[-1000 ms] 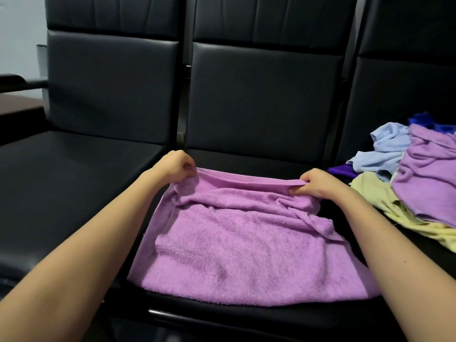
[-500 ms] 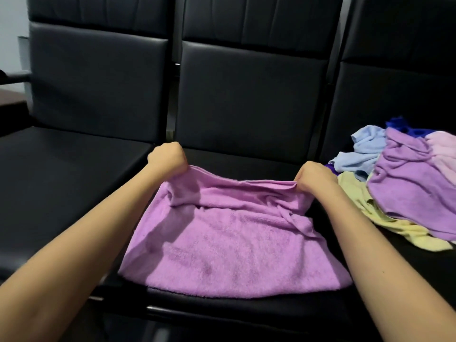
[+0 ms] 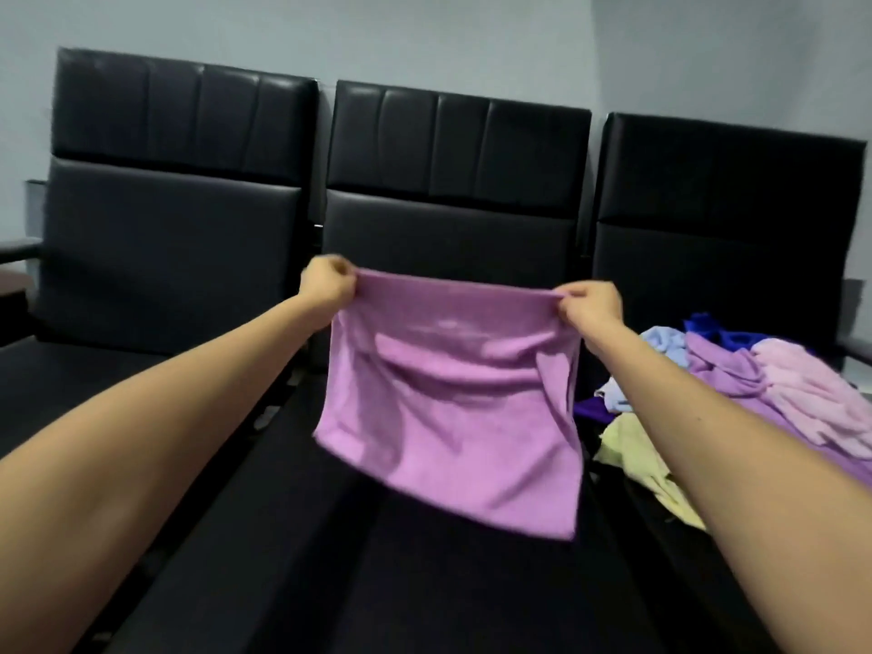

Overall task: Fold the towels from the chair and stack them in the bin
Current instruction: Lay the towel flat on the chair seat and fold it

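A purple towel (image 3: 453, 417) hangs in the air above the middle black chair seat (image 3: 424, 582). My left hand (image 3: 328, 285) pinches its top left corner. My right hand (image 3: 590, 306) pinches its top right corner. The top edge is stretched between both hands and the cloth droops below with a few creases. On the right seat lies a heap of unfolded towels (image 3: 736, 389) in light blue, dark blue, purple, pink and pale yellow. No bin shows in this view.
Three black padded chairs stand side by side against a pale wall. The left seat (image 3: 94, 394) is bare. An armrest (image 3: 19, 250) juts out at the far left, with a dark table edge below it.
Both hands lifted the purple towel off the middle seat; it now hangs free instead of lying spread. The view tilted up, showing the chair backs and wall.
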A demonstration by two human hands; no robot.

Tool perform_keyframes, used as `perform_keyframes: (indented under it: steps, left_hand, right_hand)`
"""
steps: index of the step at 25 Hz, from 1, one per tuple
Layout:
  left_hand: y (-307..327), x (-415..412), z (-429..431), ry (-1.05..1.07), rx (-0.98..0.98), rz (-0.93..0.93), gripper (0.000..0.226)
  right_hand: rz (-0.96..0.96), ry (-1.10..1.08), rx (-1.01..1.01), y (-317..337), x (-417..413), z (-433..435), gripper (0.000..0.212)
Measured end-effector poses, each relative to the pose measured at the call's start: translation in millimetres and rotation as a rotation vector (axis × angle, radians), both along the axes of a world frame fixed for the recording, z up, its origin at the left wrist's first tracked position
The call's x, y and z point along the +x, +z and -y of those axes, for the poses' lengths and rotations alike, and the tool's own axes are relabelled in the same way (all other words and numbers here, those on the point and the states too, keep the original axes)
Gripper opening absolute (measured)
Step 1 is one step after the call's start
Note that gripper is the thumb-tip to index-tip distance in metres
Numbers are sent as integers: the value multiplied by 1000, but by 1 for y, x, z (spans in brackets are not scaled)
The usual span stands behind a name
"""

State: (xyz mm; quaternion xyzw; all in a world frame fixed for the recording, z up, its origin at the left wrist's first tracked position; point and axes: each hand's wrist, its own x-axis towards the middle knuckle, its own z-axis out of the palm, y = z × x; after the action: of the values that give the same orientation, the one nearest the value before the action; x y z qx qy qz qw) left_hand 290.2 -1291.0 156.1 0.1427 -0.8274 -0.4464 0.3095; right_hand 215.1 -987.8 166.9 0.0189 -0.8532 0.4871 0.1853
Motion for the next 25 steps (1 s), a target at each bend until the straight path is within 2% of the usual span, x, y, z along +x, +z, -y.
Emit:
perform_keyframes:
  steps: [1,3,5,7,10,13,15,18,20,21,25]
  left_hand:
    - [15,0,-4,102,25,-133,18]
    - [36,10,-9,123,-28,-255,19]
    - [45,28,-8,102,-85,-291,21]
    - [44,44,1,62,-188,-245,23]
    - [43,68,7,-86,-355,38,20]
    - [39,94,5,-315,-508,513,16]
    - [30,107,1,-454,-503,812,15]
    - [15,117,-6,-591,-462,1163,15]
    - [3,116,-5,-579,-387,1252,14]
    - [-4,112,-4,-551,-342,1239,14]
    - [-41,83,3,-385,-289,1101,27]
  right_hand:
    - [-99,-22,-18,17,3,4,28]
    - [-189,-39,-39,42,12,9,30]
    - [-206,-35,42,49,22,6,33]
    - [-168,-27,134,46,31,-5,35]
    - [24,106,394,35,50,-24,30]
    - [349,338,652,32,74,-41,13]
    - [658,494,814,24,91,-45,9]
    - [992,630,842,2,104,-43,20]
    - [1052,637,831,-14,101,-40,21]
    - [1037,624,831,-22,97,-37,21]
    - [817,446,787,-52,76,-23,11]
